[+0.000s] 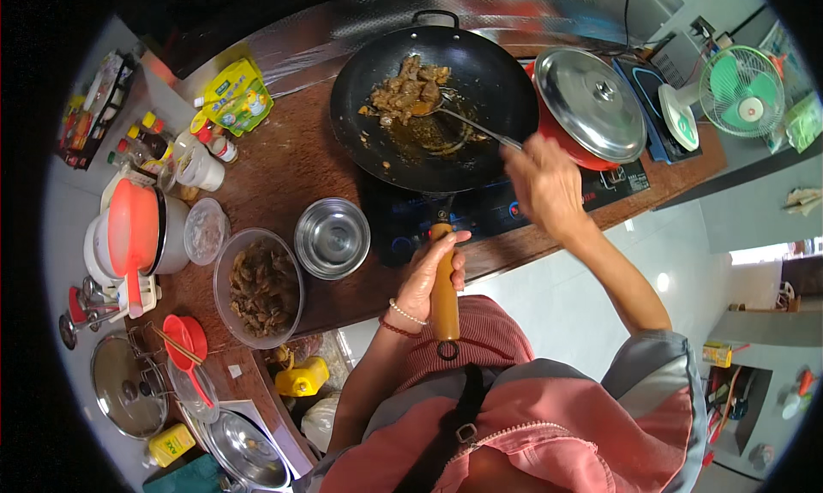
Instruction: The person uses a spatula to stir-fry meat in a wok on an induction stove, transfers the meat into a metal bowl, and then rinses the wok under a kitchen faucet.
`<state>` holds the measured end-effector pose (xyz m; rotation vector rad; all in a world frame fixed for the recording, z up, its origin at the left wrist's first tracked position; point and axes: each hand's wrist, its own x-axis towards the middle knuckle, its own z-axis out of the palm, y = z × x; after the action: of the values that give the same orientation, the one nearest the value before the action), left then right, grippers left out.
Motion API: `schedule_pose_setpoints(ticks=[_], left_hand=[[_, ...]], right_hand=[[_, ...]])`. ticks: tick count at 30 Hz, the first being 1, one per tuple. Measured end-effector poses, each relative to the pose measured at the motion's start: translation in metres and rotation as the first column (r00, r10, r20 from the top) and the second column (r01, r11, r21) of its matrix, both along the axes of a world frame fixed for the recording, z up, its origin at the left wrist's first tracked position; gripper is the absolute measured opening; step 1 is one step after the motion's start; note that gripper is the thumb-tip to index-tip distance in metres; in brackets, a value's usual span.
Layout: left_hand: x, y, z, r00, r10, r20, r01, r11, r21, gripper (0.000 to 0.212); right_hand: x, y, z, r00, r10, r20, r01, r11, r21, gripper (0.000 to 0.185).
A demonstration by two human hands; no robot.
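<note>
My left hand is wrapped around the wooden handle of a large black wok. The wok sits on a black induction cooktop with lit controls. In my right hand, slightly blurred, is the shaft of a metal ladle. Its bowl dips into the wok beside a heap of browned meat pieces, and brown oily sauce coats the wok's bottom below the heap. To the right, close by the wok and behind my right hand, stands a red pot with a steel lid.
Left of the wok handle stand a steel bowl and a plastic tub of dark food pieces. Sauce bottles and a yellow seasoning pouch line the back left. A green fan stands far right; a sink lies lower left.
</note>
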<state>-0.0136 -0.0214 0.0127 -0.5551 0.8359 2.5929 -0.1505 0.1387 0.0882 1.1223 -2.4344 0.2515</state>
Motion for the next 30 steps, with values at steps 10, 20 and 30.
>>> schedule_pose_setpoints(ticks=[10,20,30], left_hand=[[-0.005,0.006,0.006,0.999,-0.048,-0.02,0.048,0.999,-0.013,0.036],[0.002,0.013,0.004,0.999,0.034,-0.039,-0.034,0.999,-0.005,0.043],[0.025,0.041,0.004,0.996,0.044,-0.077,-0.029,0.981,0.192,0.038]], right_hand=[[0.048,0.07,-0.116,0.708,-0.502,0.497,0.227,0.828,0.513,0.083],[0.035,0.031,0.002,0.914,-0.123,0.386,0.189,0.973,-0.136,0.026],[0.015,0.026,0.015,0.938,-0.159,0.308,0.215,0.963,-0.16,0.017]])
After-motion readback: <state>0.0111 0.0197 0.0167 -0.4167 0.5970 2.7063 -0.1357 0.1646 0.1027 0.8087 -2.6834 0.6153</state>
